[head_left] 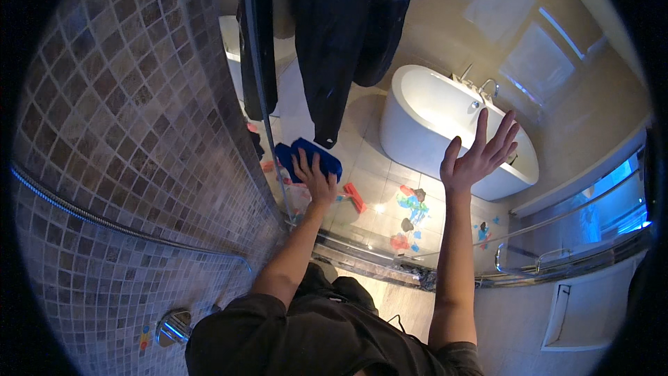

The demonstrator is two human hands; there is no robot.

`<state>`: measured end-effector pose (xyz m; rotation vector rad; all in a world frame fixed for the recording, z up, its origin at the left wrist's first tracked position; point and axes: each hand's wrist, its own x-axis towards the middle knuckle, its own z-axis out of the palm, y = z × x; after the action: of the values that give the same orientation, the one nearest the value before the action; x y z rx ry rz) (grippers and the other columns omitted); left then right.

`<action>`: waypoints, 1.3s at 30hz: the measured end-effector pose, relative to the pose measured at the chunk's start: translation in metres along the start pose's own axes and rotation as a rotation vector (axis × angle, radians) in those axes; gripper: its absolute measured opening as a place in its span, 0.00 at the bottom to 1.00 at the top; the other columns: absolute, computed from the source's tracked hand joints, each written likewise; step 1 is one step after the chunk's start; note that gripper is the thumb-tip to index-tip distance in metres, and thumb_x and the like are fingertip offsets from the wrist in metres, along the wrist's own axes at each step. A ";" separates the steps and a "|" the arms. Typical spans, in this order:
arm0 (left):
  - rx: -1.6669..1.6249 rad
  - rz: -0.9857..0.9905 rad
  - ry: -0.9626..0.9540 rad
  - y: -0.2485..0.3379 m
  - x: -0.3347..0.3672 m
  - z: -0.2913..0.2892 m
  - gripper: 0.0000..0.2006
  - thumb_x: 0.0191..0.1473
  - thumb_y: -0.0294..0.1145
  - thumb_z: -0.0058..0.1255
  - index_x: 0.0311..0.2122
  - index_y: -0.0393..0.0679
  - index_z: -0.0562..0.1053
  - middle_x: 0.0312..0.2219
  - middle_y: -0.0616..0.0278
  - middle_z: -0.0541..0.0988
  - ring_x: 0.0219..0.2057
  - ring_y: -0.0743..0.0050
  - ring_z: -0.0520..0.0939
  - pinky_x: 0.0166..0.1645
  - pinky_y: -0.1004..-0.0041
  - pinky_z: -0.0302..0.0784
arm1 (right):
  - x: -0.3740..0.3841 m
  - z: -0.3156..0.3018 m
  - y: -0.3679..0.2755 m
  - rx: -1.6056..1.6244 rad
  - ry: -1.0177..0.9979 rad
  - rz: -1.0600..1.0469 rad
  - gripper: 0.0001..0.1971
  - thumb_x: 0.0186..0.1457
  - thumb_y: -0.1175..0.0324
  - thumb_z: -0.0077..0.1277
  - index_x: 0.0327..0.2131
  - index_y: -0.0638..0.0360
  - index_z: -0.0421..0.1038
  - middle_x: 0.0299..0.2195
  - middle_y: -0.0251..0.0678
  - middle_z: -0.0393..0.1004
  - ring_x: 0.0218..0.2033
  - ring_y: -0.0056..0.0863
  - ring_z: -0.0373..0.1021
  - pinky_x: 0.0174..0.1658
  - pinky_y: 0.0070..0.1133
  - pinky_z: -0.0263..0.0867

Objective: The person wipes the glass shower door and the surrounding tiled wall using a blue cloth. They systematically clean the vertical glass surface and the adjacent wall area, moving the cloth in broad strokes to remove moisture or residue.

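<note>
My left hand (319, 184) presses a dark blue cloth (325, 158) with its fingers spread over it, seemingly against clear glass. Another blue shape shows just left of the cloth; I cannot tell whether it is a fold or a reflection. My right hand (474, 163) is raised and holds nothing, its fingers stretched apart. Behind it in the picture stands a white freestanding bathtub (424, 129). Right of the cloth, a red block-like object (355, 197) lies on the tiled floor.
Dark garments (341, 21) hang beyond the cloth. Colourful blotches (412, 209) spread over the floor tiles. A mosaic-tiled wall (118, 97) with a shower hose (104, 221) and a metal valve (172, 327) stands at left. A curved threshold (376, 254) crosses ahead; a door handle (518, 269) is at right.
</note>
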<state>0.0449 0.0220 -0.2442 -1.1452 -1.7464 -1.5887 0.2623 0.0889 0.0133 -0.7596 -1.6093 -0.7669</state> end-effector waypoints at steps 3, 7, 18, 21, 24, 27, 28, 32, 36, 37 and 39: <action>-0.050 0.022 0.008 0.012 0.001 0.003 0.30 0.59 0.55 0.31 0.60 0.45 0.56 0.63 0.42 0.48 0.61 0.30 0.45 0.59 0.37 0.38 | -0.001 0.001 -0.001 0.013 0.002 0.006 0.26 0.56 0.54 0.37 0.59 0.46 0.61 0.64 0.46 0.49 0.66 0.44 0.39 0.66 0.38 0.30; -0.098 0.143 0.110 0.043 0.052 0.005 0.29 0.59 0.57 0.29 0.59 0.51 0.60 0.62 0.47 0.52 0.62 0.34 0.47 0.60 0.39 0.38 | -0.002 0.000 0.000 0.011 -0.011 0.016 0.27 0.54 0.55 0.38 0.59 0.45 0.61 0.64 0.46 0.49 0.66 0.44 0.39 0.65 0.39 0.29; -0.447 -0.001 -0.119 0.111 0.106 -0.036 0.36 0.57 0.64 0.13 0.61 0.55 0.59 0.65 0.60 0.50 0.65 0.50 0.45 0.65 0.48 0.27 | 0.003 -0.002 -0.005 0.184 -0.009 -0.007 0.29 0.53 0.61 0.44 0.59 0.55 0.57 0.63 0.52 0.46 0.65 0.50 0.42 0.64 0.42 0.37; -0.791 -0.094 -0.132 0.114 0.107 -0.047 0.36 0.57 0.63 0.12 0.64 0.51 0.53 0.65 0.59 0.49 0.65 0.54 0.47 0.66 0.55 0.28 | -0.032 0.006 -0.064 0.516 -0.315 -0.412 0.24 0.48 0.67 0.50 0.52 0.56 0.66 0.59 0.40 0.58 0.62 0.36 0.51 0.62 0.37 0.45; -1.333 -0.355 -0.130 0.111 0.111 -0.066 0.36 0.59 0.60 0.14 0.65 0.45 0.47 0.64 0.56 0.51 0.65 0.60 0.50 0.67 0.62 0.33 | -0.037 0.013 -0.122 0.643 -0.661 -0.699 0.27 0.48 0.68 0.50 0.55 0.52 0.64 0.63 0.27 0.54 0.64 0.27 0.50 0.65 0.28 0.44; -1.245 -0.286 -0.099 0.080 0.105 -0.072 0.34 0.60 0.57 0.16 0.64 0.43 0.48 0.63 0.56 0.54 0.65 0.60 0.50 0.67 0.60 0.35 | -0.051 0.048 -0.110 0.414 -0.622 -0.862 0.34 0.48 0.65 0.51 0.60 0.49 0.56 0.65 0.26 0.49 0.65 0.27 0.46 0.66 0.28 0.40; -1.116 -0.327 -0.093 0.074 0.096 -0.073 0.34 0.60 0.57 0.22 0.65 0.43 0.47 0.64 0.54 0.50 0.65 0.60 0.48 0.66 0.61 0.38 | -0.056 0.051 -0.109 0.257 -0.589 -0.913 0.39 0.46 0.63 0.53 0.63 0.45 0.49 0.66 0.27 0.45 0.66 0.27 0.42 0.68 0.29 0.36; -0.385 -0.405 -0.361 0.062 0.078 -0.075 0.35 0.59 0.63 0.13 0.66 0.54 0.45 0.66 0.57 0.36 0.66 0.53 0.37 0.66 0.50 0.30 | -0.017 0.047 -0.102 0.051 -0.675 -1.237 0.41 0.44 0.56 0.60 0.62 0.44 0.51 0.66 0.31 0.43 0.67 0.29 0.40 0.67 0.31 0.36; -0.117 -0.318 -0.445 0.055 0.077 -0.083 0.34 0.60 0.60 0.17 0.66 0.54 0.42 0.66 0.56 0.34 0.66 0.47 0.34 0.65 0.45 0.32 | 0.068 0.051 -0.103 0.194 -0.650 -1.134 0.41 0.44 0.51 0.59 0.61 0.44 0.53 0.66 0.31 0.44 0.66 0.31 0.42 0.66 0.36 0.40; -0.100 -0.284 -0.452 0.056 0.077 -0.084 0.33 0.61 0.59 0.19 0.66 0.54 0.42 0.66 0.55 0.34 0.66 0.46 0.35 0.65 0.45 0.33 | 0.095 0.044 -0.098 0.251 -0.679 -1.053 0.40 0.45 0.51 0.59 0.61 0.42 0.54 0.66 0.31 0.45 0.66 0.32 0.42 0.66 0.37 0.41; -0.050 -0.217 -0.455 0.054 0.077 -0.086 0.32 0.62 0.56 0.22 0.66 0.54 0.43 0.66 0.54 0.34 0.66 0.44 0.38 0.65 0.44 0.37 | 0.143 0.032 -0.091 0.145 -0.509 -0.949 0.34 0.48 0.55 0.56 0.60 0.37 0.57 0.65 0.29 0.48 0.66 0.33 0.45 0.65 0.39 0.41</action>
<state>0.0366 -0.0446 -0.1358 -1.4716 -2.1934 -1.5887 0.1490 0.0732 0.1423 -0.0201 -2.5000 -1.1482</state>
